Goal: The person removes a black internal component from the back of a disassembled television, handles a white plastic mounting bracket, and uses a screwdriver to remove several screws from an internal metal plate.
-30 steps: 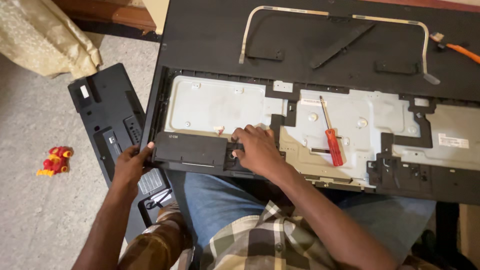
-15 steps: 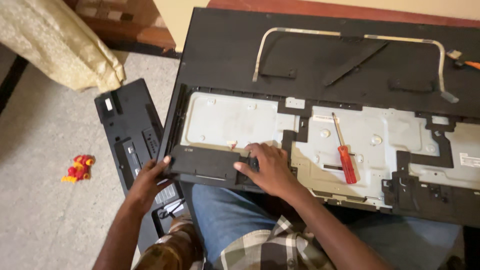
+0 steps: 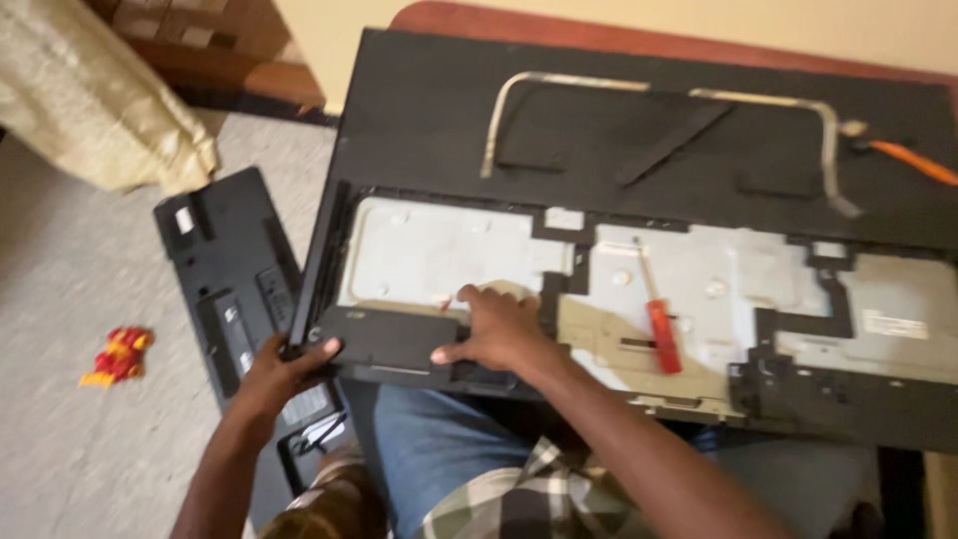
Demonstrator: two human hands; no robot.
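Since both hands sit on it, notes start at the black corner block.
Part: black plastic corner block, near-left of the opened flat-screen panel lying face down across the person's lap.
Left grip: fingers curled round the block's left end, pinching its edge.
Right grip: fingers spread flat, pressing its top right.
Handling: likely light, stiff, brittle at clips; hold both ends, lift evenly.
Metal plate: thin, edges may be sharp.
Screwdriver: red handle, loose on the plate, right of the hands.
Back cover: on the floor, left.
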